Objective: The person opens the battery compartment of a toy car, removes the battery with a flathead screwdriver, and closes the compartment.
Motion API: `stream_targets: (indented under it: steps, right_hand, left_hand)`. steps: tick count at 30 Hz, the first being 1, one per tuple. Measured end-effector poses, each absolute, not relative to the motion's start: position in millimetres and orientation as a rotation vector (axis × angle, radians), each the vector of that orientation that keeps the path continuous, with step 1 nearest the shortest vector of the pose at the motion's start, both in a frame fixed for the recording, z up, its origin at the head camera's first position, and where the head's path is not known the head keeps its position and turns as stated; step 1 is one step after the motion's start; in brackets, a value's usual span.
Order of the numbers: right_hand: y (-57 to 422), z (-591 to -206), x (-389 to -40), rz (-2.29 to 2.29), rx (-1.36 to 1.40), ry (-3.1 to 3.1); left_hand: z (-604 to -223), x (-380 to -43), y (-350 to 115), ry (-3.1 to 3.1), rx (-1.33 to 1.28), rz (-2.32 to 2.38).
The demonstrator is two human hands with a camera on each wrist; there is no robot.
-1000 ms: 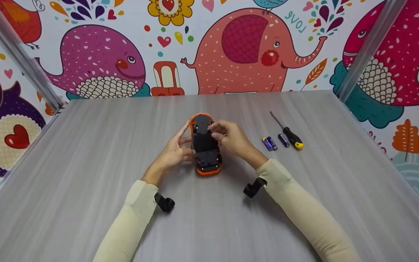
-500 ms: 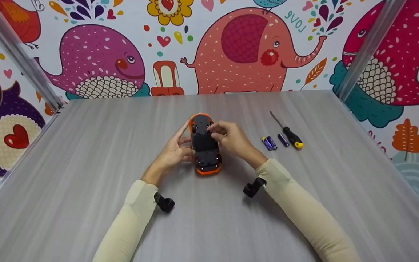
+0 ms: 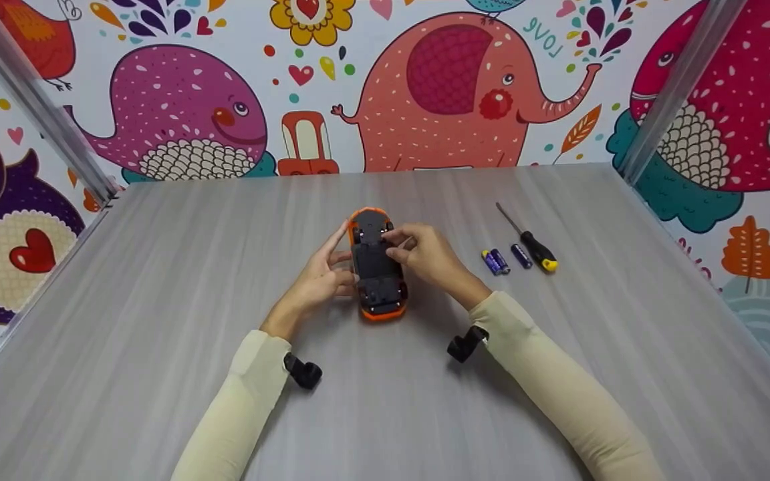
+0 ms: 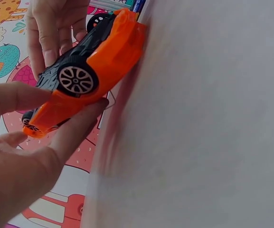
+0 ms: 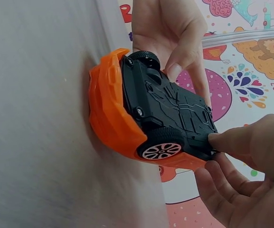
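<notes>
An orange toy car (image 3: 377, 294) is held upside down over the table, its black underside facing up. My left hand (image 3: 320, 279) grips its left side, thumb on the underside edge and fingers around the body. At the opposite side, my right hand (image 3: 430, 257) pinches the car's edge, with the thumb on the black underside and the fingers curled against the side. Whether something small lies between those fingertips is hidden. In the right wrist view the car's underside (image 5: 174, 107) and a spoked wheel (image 5: 161, 150) show, and one end of the car is close to the table.
To the right lie two batteries (image 3: 495, 262) side by side and a single battery (image 3: 521, 256) apart. A screwdriver (image 3: 537, 250) with a black and yellow handle is beside them. A patterned wall (image 3: 318, 87) stands behind the grey table (image 3: 158, 267).
Both hands keep their hold on the toy car. The right hand's fingers shift only slightly at its edge; the batteries and screwdriver stay put.
</notes>
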State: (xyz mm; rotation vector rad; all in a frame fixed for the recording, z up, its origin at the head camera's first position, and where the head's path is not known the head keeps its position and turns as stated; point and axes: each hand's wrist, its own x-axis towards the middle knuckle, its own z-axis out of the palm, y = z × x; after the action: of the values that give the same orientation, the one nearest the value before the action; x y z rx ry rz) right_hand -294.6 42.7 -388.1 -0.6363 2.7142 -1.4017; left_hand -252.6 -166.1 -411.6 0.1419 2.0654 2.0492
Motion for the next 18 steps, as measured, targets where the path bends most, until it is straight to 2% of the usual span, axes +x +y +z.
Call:
stream_targets:
  steps: [18]
  right_hand:
    - [42.0, -391.3, -294.5, -1.379, -0.572, 2.735]
  left_hand:
    - [-413.0, -252.0, -167.9, 2.067, 0.148, 2.043]
